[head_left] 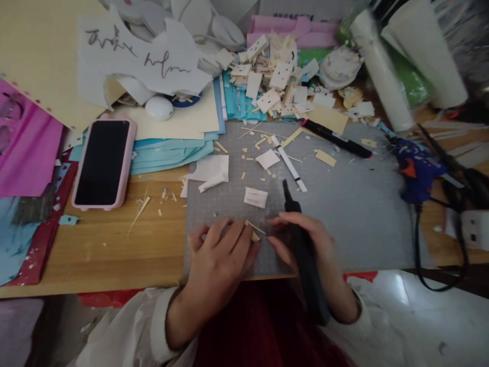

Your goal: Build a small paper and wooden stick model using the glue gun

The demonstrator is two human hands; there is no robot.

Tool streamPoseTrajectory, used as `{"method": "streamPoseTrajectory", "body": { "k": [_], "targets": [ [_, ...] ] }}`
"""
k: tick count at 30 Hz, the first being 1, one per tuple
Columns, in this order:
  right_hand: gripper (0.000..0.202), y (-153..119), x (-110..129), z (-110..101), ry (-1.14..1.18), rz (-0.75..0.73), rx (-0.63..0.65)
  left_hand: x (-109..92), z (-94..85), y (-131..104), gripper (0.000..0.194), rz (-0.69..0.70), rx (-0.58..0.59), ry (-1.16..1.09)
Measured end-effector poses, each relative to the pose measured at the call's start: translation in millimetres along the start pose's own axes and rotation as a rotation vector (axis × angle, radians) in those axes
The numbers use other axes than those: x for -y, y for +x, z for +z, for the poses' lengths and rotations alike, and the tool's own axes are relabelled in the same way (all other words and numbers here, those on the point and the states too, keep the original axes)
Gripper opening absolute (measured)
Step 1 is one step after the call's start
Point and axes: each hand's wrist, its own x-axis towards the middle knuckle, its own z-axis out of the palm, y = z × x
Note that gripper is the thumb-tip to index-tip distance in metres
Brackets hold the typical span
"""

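The left hand (221,250) is pinching a tan strip (255,228) on the grey mat (355,209); the right hand (305,244) is clenching a black knife (301,244).

No legible text anywhere. Dark handwritten scrawls on torn white paper sheet (153,56), 11 o'clock on bench (114,250): unreadable. Dark print on pink box (290,23), 12 o'clock: too blurred.

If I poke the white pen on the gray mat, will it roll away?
Probably a little. The white pen looks round and slim, lying flat on the smooth gray mat, so a sideways poke should roll it. Paper scraps beside it might stop it soon. It looks light.
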Motion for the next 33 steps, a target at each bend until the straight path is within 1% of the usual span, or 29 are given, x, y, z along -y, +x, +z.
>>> {"method": "streamPoseTrajectory", "body": {
  "k": [2,4,11,13,15,18,21,24,27,31,33],
  "targets": [
    [0.040,2,-1,1,-0.051,-0.056,0.065,1,-1.1,-1,0.014,-0.001,-0.012,-0.020],
    [0.038,3,-1,3,-0.054,-0.080,0.102,2,-1.9,-4,0.014,-0.003,-0.016,-0.040],
    [0.037,8,-4,6,-0.052,-0.032,0.143,5,-5.3,-10,0.014,0.029,-0.038,-0.037],
    [0.037,9,-5,5,-0.072,-0.018,0.143,7,-6.2,-11,0.013,0.018,-0.054,-0.067],
    [0.036,11,-7,2,-0.088,0.000,0.116,10,-7.4,-13,0.012,-0.029,-0.081,-0.125],
    [0.035,13,-8,-3,-0.100,0.006,0.029,17,-10.7,-14,0.011,-0.115,-0.126,-0.188],
    [0.037,17,-9,-7,-0.146,0.016,-0.056,24,-15.4,-13,0.011,-0.152,-0.170,-0.158],
    [0.037,20,-10,-10,-0.184,0.042,-0.129,26,-18.8,-12,0.012,-0.071,-0.228,-0.061],
    [0.037,20,-15,-14,-0.131,0.055,-0.158,23,-17.5,-11,0.015,0.024,-0.247,-0.005],
    [0.037,17,-19,-24,-0.020,0.115,-0.173,16,-8.7,-12,0.011,0.132,-0.191,-0.023],
    [0.038,15,-16,-29,0.018,0.131,-0.207,14,-4.4,-12,0.006,0.216,-0.121,-0.066]
  ]
}}
